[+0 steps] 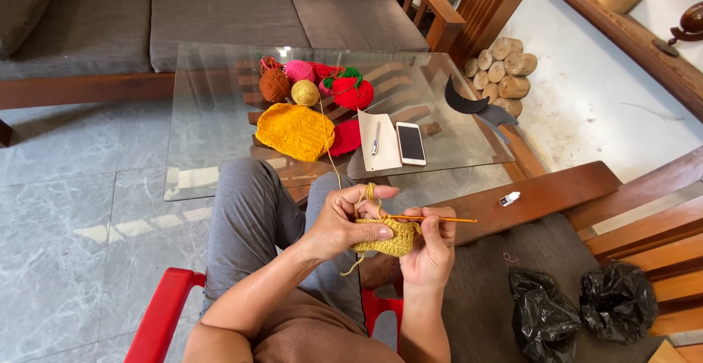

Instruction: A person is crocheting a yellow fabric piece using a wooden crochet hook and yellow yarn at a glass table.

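Both hands meet over the lap: the left hand (344, 220) pinches a small mustard-yellow crochet piece (388, 240), its yarn strand (333, 159) looped over the forefinger, while the right hand (430, 246) closes its fingers on an orange crochet hook (439, 219) poked into that piece. Beyond the knees, the glass coffee table (212, 114) carries a finished yellow crochet panel (295, 131), yarn balls (315, 83), a sheet of paper (379, 143), a smartphone (411, 143) and a pen (376, 137).
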